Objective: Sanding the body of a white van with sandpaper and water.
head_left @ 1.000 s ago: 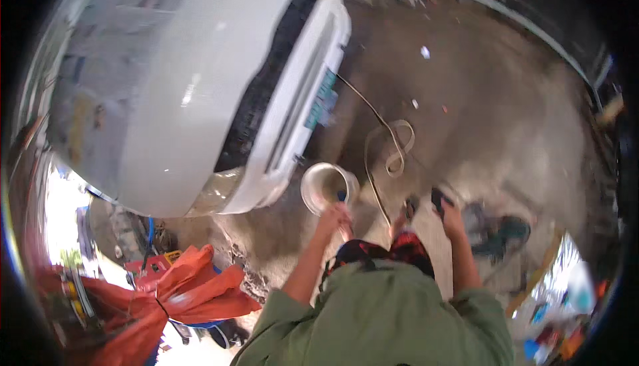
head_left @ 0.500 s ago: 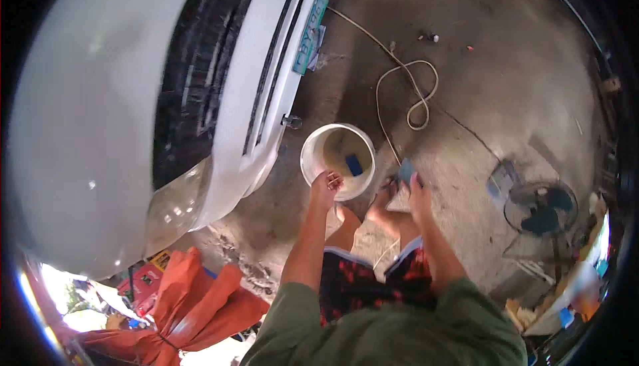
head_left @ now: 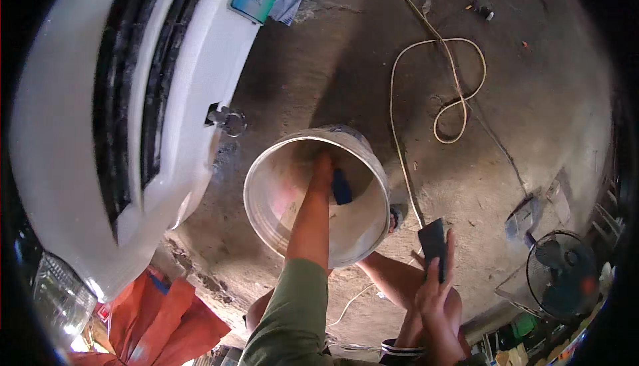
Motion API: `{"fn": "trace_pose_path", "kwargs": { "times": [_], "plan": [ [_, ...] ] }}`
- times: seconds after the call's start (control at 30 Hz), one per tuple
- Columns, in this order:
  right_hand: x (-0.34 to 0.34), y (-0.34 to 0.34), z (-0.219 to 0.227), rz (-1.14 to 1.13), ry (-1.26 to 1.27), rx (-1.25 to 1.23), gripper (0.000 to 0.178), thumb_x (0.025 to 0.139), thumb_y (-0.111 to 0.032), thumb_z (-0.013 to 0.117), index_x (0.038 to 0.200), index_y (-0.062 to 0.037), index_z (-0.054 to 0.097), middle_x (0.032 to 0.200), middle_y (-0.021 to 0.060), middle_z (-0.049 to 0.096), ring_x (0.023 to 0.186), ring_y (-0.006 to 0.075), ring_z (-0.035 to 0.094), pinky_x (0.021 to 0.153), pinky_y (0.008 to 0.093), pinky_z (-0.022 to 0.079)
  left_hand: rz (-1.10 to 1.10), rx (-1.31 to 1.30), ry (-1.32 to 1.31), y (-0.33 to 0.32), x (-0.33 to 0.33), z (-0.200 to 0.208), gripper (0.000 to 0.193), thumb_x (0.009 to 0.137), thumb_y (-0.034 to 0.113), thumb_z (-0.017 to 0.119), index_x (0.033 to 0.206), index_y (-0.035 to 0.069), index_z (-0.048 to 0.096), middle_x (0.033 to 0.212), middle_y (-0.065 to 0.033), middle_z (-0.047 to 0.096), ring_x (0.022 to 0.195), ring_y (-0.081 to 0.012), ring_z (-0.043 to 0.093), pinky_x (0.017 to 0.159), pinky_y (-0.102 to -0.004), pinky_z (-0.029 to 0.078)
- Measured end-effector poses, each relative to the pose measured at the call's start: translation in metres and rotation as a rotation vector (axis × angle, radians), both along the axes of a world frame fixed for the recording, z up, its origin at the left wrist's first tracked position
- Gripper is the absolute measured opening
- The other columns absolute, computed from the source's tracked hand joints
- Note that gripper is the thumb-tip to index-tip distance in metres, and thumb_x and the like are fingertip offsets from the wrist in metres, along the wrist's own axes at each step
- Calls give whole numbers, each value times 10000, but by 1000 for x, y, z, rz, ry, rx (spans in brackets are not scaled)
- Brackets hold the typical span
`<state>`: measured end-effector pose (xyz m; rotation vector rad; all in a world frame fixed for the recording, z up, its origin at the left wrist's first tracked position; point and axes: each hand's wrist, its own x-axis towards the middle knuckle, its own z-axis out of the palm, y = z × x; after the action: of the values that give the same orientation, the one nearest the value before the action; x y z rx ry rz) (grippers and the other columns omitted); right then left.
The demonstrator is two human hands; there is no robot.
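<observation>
**One hand deep in the bucket, the other holding a dark sheet**

The person crouched over a white bucket (head_left: 316, 196) that stood on the concrete floor (head_left: 333, 66) near the centre of the frame. The left hand (head_left: 324, 166) reached down inside the bucket, its fingers stretched almost straight toward the bottom, and it touched or nearly touched a small blue block (head_left: 341, 186) lying just to its right; I could not tell whether it gripped the block. The right hand (head_left: 436, 286) was lower right of the bucket, outside it and well apart from the blue block. Its fingers were closed around a dark flat sheet (head_left: 432, 239), which stood up above the fingertips. A white car bumper (head_left: 193, 100) filled the upper left of the frame, close beside the bucket. A pale cable (head_left: 436, 73) lay looped on the floor at the upper right, and a fan (head_left: 558, 273) stood at the right edge.
</observation>
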<state>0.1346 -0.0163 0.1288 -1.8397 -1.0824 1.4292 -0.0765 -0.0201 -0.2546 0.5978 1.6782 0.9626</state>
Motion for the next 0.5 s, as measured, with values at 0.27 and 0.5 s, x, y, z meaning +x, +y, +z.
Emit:
{"fn": "trace_pose_path", "kwargs": {
  "times": [0.27, 0.5],
  "plan": [
    [-23, -26, 6, 63, 94, -43, 492, 964, 10, 316, 1452, -39, 272, 1475, 157, 281, 1309, 295, 383, 949, 409, 495, 413, 107, -1352, -12, -30, 103, 302, 922, 297, 485, 994, 42, 630, 905, -111, 647, 820, -219, 611, 735, -354, 502],
    [-137, -96, 71, -169, 662, -316, 529, 926, 53, 402, 1439, -18, 295, 1426, 151, 349, 1318, 262, 360, 1059, 380, 352, 868, 411, -1433, 50, -77, 482, 180, 871, 174, 526, 772, 31, 570, 745, -92, 593, 741, -222, 593, 722, -363, 519]
  ]
}}
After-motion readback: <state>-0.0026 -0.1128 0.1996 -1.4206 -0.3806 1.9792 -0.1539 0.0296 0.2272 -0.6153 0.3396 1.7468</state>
